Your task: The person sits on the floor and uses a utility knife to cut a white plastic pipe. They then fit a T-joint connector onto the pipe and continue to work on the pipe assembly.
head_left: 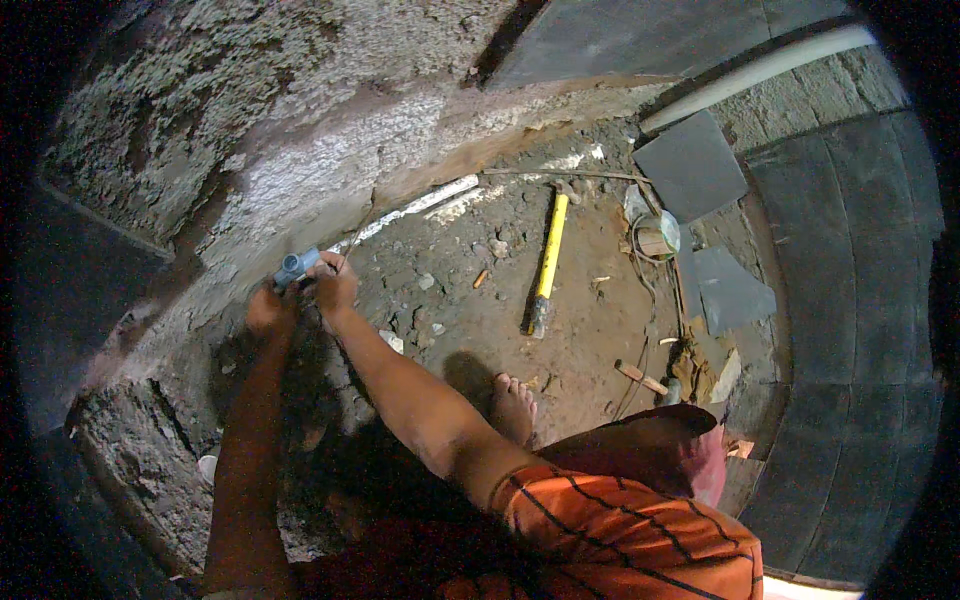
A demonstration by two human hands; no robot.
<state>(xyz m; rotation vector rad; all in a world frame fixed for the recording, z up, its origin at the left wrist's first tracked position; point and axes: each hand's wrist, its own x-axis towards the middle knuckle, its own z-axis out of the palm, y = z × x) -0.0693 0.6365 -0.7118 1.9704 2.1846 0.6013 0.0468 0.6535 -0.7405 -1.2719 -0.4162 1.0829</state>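
A blue-grey plastic pipe tee (296,266) sits low beside the rough wall at the left, its round opening facing up. My left hand (270,308) is closed around its lower end. From the other side my right hand (337,284) pinches the end nearest the white pipe, with fingers curled. A white pipe (425,206) runs along the foot of the wall, just beyond my right hand. Whether the tee joins a pipe is hidden by my fingers.
A yellow-handled hammer (552,250) lies on the dirt floor. Farther right are loose grey tiles (692,166), a clear plastic container (657,236), a cable and a wooden-handled tool (641,378). My bare foot (514,408) stands nearby. Dark tiles (850,290) cover the right-hand wall.
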